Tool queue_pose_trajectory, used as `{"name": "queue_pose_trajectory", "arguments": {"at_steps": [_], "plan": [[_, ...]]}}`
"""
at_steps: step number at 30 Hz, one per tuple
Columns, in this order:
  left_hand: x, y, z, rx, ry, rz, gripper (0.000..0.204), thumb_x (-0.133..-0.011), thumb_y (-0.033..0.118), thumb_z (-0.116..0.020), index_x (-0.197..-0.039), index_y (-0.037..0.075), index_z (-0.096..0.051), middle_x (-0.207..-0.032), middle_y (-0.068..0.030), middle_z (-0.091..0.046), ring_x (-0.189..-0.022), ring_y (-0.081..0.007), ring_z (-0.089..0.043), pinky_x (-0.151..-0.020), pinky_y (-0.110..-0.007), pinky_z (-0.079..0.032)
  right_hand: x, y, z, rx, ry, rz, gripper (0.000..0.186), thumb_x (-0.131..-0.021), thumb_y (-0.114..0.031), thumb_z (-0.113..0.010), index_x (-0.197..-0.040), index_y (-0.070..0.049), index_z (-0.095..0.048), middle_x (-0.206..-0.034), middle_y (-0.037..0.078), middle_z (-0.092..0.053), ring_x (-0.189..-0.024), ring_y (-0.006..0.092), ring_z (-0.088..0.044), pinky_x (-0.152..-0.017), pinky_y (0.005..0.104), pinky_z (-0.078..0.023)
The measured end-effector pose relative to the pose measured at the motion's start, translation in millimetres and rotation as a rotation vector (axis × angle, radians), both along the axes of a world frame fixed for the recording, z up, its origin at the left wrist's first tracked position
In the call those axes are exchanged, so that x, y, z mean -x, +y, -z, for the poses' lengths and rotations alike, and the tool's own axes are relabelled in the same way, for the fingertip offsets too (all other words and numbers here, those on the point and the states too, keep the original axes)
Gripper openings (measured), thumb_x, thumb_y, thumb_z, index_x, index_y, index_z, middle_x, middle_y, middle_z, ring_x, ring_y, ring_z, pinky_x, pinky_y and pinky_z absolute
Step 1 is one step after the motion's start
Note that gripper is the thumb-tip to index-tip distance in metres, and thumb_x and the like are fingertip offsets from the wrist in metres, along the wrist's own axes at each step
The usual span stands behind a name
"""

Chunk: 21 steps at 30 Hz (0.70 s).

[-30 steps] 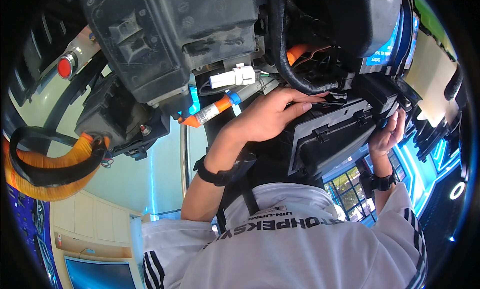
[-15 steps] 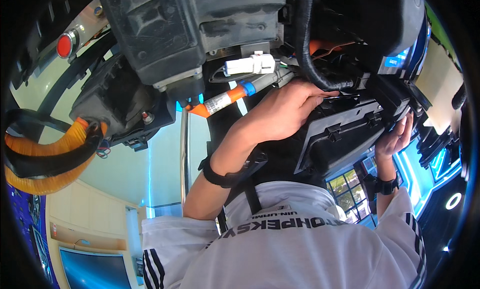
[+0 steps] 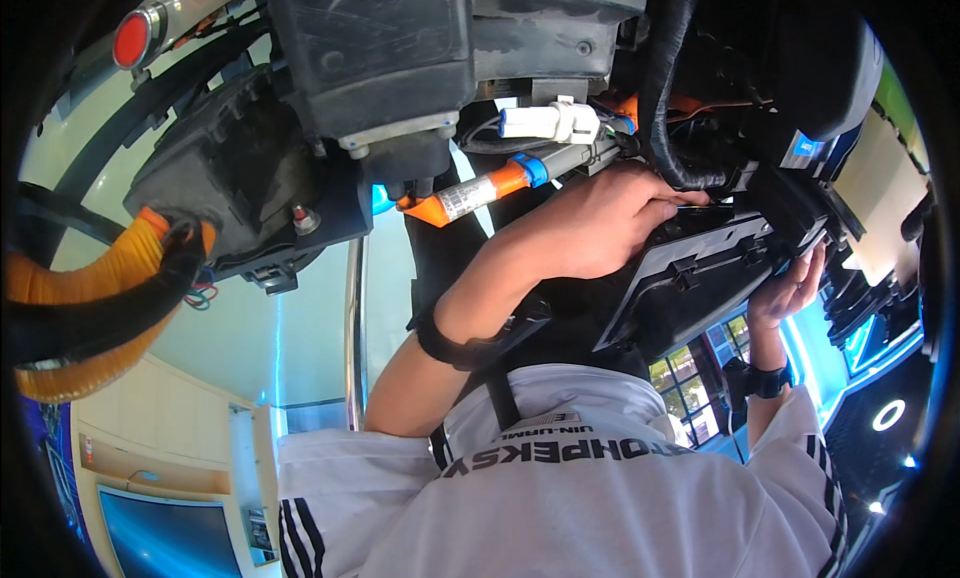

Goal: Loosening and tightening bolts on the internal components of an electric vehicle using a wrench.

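My left hand [image 3: 610, 221] reaches up beside a black ribbed hose [image 3: 662, 118]. Its thumb and forefinger close together at the upper edge of a black plastic panel [image 3: 650, 296] with clips along it; what they pinch is hidden. On the panel's far right end, my right hand [image 3: 785, 293] has its fingers bent up against a black plastic block [image 3: 790, 208], with the tips partly covered. Just above my left wrist are an orange cable [image 3: 480, 195] with a blue collar and a white connector [image 3: 550, 123].
Large black housings [image 3: 370, 58] hang overhead. To the left is a black box [image 3: 220, 168] with a thick orange corrugated conduit [image 3: 90, 308]. A red round button [image 3: 132, 40] sits at upper left, and a metal pole [image 3: 356, 328] stands below. A pale panel [image 3: 880, 213] is at right.
The overhead parts and both hands have shifted slightly to the right and down in view. Both hands keep about the same places on the black parts.
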<state>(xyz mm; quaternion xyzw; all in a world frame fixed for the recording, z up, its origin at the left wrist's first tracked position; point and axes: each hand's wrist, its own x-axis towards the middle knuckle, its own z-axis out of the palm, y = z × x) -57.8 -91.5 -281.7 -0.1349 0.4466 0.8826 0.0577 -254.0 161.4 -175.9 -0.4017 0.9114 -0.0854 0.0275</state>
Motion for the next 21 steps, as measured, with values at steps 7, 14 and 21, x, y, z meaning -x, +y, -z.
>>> {"name": "queue_pose_trajectory", "arguments": {"at_steps": [7, 14, 21], "plan": [[-6.1, 13.1, 7.2, 0.085, 0.031, -0.135, 0.029, -0.090, 0.001, -0.051, -0.117, 0.005, -0.060, -0.109, -0.0142, -0.064, -0.101, -0.0297, -0.061, -0.085, -0.037, -0.046, -10.0, -18.3, 4.6, 0.206, -0.099, 0.100, 0.031, -0.098, -0.017, -0.042, -0.109, 0.009, -0.053, -0.106, 0.012, -0.058, -0.098, 0.0173, -0.052, -0.092, 0.0285, -0.036], [-7.1, 6.8, 0.9, 0.296, 0.020, -0.117, 0.049, -0.078, -0.011, -0.049, -0.123, 0.008, -0.055, -0.105, -0.0206, -0.060, -0.096, -0.0354, -0.059, -0.081, -0.040, -0.046, -9.9, -22.0, 4.5, 0.255, -0.153, 0.150, 0.031, -0.097, -0.015, -0.041, -0.108, 0.011, -0.053, -0.105, 0.014, -0.058, -0.097, 0.0181, -0.053, -0.091, 0.0287, -0.037], [4.6, -8.3, 2.9, 0.236, 0.056, 0.263, 0.042, -0.076, -0.006, -0.053, -0.117, 0.004, -0.054, -0.103, -0.0234, -0.058, -0.096, -0.0397, -0.057, -0.078, -0.043, -0.046, -12.3, -26.8, 4.5, 0.231, -0.132, 0.176, 0.030, -0.098, -0.018, -0.040, -0.100, 0.008, -0.054, -0.096, 0.010, -0.055, -0.089, 0.0157, -0.050, -0.083, 0.0253, -0.037]]}}
